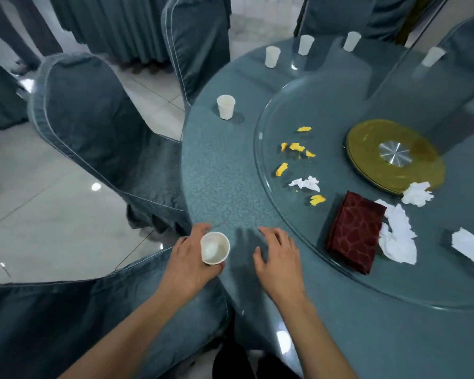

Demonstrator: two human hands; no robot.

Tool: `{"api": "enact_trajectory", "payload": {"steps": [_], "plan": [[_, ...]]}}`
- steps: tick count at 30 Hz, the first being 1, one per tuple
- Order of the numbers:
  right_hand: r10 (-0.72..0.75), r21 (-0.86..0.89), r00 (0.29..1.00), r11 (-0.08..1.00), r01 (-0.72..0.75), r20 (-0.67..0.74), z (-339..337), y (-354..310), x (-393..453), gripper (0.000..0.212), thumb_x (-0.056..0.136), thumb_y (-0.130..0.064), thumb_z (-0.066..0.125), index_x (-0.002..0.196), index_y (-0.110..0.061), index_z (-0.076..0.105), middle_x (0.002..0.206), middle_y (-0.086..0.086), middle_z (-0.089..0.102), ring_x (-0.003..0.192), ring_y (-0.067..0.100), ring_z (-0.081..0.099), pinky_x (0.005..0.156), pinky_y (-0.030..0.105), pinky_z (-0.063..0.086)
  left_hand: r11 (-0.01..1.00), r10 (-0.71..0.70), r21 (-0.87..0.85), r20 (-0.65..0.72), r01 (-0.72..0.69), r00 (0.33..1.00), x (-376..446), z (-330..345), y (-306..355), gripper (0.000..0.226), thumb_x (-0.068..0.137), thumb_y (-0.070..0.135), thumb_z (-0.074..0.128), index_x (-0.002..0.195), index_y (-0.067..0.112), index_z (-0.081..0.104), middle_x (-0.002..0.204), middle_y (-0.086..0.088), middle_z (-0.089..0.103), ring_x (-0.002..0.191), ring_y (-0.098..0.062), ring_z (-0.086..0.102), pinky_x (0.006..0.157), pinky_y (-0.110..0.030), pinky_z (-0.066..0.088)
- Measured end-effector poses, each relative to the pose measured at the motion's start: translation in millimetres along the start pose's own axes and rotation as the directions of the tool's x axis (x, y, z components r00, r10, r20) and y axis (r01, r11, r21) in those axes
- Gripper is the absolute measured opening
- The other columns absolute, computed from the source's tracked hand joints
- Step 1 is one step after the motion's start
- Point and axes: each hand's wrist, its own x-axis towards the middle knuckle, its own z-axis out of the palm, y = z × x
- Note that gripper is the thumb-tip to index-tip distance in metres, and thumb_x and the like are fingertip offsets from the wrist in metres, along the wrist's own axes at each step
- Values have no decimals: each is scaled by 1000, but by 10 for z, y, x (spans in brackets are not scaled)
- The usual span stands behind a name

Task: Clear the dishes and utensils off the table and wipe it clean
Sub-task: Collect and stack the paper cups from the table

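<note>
Already our left hand [188, 258] holds a paper cup [214, 248] low in the frame; light and crushable, so we grip its sides gently; right hand [278, 258] fingers spread, empty, above the surface [222, 173].

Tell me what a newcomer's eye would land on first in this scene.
First, the left hand gripping a white paper cup at the near edge of the round blue-grey table, with the open right hand beside it. Next, the bright yellow peel scraps and crumpled white tissues strewn on the glass turntable, around a folded dark red patterned cloth.
</note>
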Motion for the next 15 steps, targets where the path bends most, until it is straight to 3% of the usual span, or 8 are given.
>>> {"api": "enact_trajectory", "payload": {"steps": [3, 7, 15], "plan": [[-12, 9, 999, 1000, 13, -37, 60, -386, -362, 46, 84, -30, 54, 129, -22, 59, 122, 1, 58, 107, 27, 56, 95, 44, 47, 998, 2, -56, -23, -3, 1000, -407, -369, -212, 71, 67, 38, 88, 119, 35, 41, 111, 24, 54, 106, -19, 51, 84, -36, 44], [-1, 17, 999, 1000, 2, -41, 221, -900, -943, 47, 83, -31, 53, 128, -21, 60, 121, 2, 58, 108, 28, 58, 94, 45, 48, 992, 19, -122, -27, -23, 999, -935, -823, -586, 68, 63, 42, 91, 112, 40, 43, 108, 22, 60, 105, -20, 55, 86, -41, 49], [-29, 15, 999, 999, 30, -25, 390, -1768, -1867, 45, 91, -30, 59, 136, -27, 53, 130, -4, 51, 120, 20, 50, 103, 42, 42, 970, 71, -228, -69, -85, 995, -2003, -1690, -1144, 67, 67, 43, 92, 124, 41, 57, 123, 26, 61, 111, -3, 59, 98, -35, 51]]}}
